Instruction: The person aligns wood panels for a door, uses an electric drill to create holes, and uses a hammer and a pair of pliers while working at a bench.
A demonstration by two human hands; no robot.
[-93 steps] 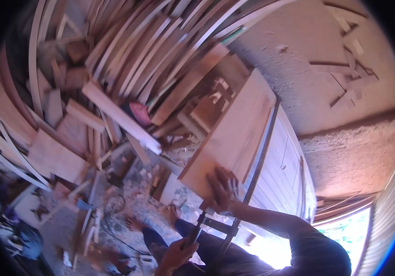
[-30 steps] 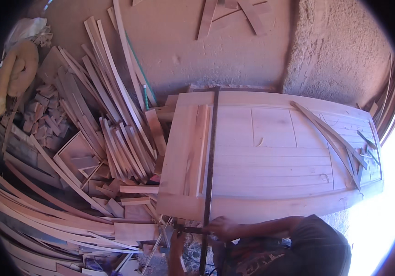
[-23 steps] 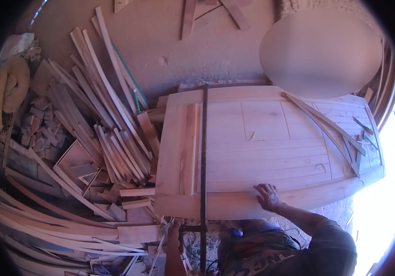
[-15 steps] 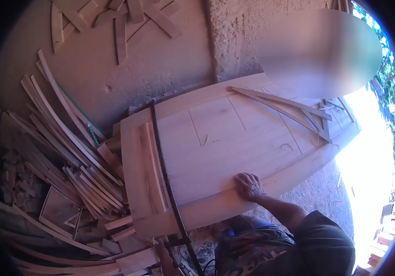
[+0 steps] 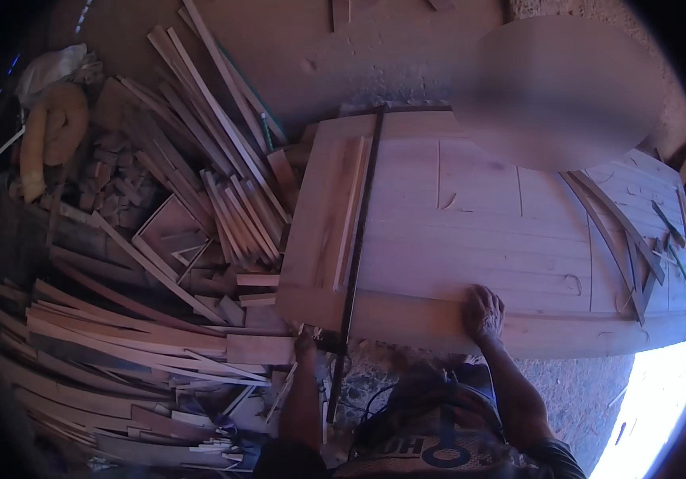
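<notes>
A large pale wooden door panel (image 5: 502,231) lies flat in front of me. A long dark bar clamp (image 5: 361,223) crosses it near its left end, from far edge to near edge. My right hand (image 5: 482,313) rests flat on the panel's near rail, fingers spread. My left hand (image 5: 306,345) is at the near edge beside the clamp's lower end; whether it grips the clamp I cannot tell. Thin loose strips (image 5: 349,207) lie on the panel next to the clamp.
Heaps of wood offcuts and long slats (image 5: 167,263) fill the floor to my left. Curved thin strips (image 5: 622,239) lie on the panel's right end. A yellowish rolled bundle (image 5: 51,136) sits far left. Bare dusty ground (image 5: 566,383) lies under the panel's near edge.
The view has swung as my head turned, and the panel now lies level across the picture. My right hand has stayed pressed on the near rail; my left hand has come into view by the clamp's lower end.
</notes>
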